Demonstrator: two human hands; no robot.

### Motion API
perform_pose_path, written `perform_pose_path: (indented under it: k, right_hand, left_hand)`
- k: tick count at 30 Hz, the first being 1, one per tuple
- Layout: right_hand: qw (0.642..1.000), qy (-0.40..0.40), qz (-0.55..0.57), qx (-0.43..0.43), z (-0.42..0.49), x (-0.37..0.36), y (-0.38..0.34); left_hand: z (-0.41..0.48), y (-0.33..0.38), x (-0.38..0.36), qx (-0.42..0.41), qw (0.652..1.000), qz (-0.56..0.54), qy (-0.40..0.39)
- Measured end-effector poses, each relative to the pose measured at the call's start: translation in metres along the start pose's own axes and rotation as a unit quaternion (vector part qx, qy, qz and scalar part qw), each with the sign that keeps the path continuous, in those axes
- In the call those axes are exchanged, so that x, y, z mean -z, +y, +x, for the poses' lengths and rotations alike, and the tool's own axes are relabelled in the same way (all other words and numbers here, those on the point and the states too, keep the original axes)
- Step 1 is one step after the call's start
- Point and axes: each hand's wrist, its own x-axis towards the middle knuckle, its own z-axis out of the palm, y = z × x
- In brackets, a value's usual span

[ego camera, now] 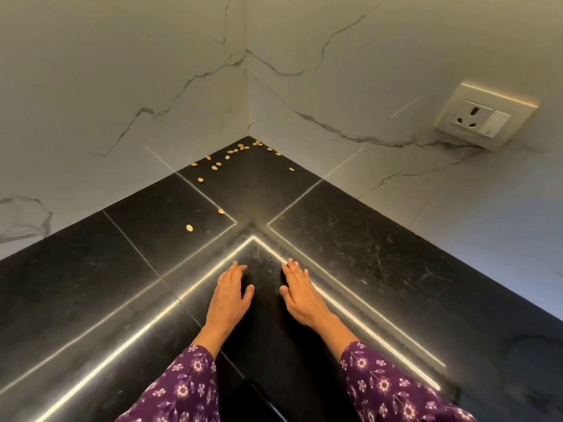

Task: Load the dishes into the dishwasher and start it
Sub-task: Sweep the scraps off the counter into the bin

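Two purple floral sleeves (179, 388) reach in; left hand (230, 295) and right hand (300, 292) lie palm-down, fingers straight and loosely spread, holding nothing, at the black worktop's (91, 269) inner front corner. Small yellow seeds (217, 167) scatter toward its back corner. A wall socket (484, 115) sits on the right marble wall; dishes and dishwasher are out of view.

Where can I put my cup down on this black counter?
The counter is bare on the right, below the wall socket, and on the left past the left hand. The far corner is littered with seeds. Both hands, left and right hand, lie flat and empty near the front middle, so skip there.
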Motion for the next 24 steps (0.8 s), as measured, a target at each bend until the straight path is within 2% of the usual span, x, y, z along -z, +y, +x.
perform_pose_path:
  k: [3,6,9,11,15,17,21,24]
  right_hand:
    - [0.997,0.000,0.075,0.031,0.018,-0.001,-0.006]
    - [0.990,0.084,0.103,-0.036,0.039,0.011,0.003]
    - [0.993,0.063,0.065,-0.079,0.051,0.016,0.009]
    - [0.999,0.022,0.027,-0.040,0.053,0.006,0.002]
    - [0.993,-0.020,-0.074,0.090,0.046,-0.018,-0.024]
    - [0.989,-0.033,-0.054,0.132,0.050,-0.020,-0.036]
    - [0.991,0.038,0.070,0.106,0.103,-0.017,-0.054]
    - [0.990,0.062,0.029,0.125,0.166,-0.012,-0.079]
  left_hand:
    - [0.010,-0.015,0.012,-0.002,1.000,0.001,0.013]
    - [0.030,-0.033,0.021,0.001,1.000,0.001,0.022]
    - [0.055,-0.049,0.028,0.001,0.999,0.000,0.033]
    - [0.072,-0.054,0.033,-0.005,0.999,-0.003,0.054]
    - [0.091,-0.063,0.037,0.000,0.995,-0.010,0.103]
    - [0.093,-0.072,0.035,-0.002,0.991,-0.009,0.137]
    - [0.096,-0.078,0.031,0.032,0.975,-0.048,0.213]
    - [0.097,-0.075,0.031,0.036,0.975,-0.089,0.201]
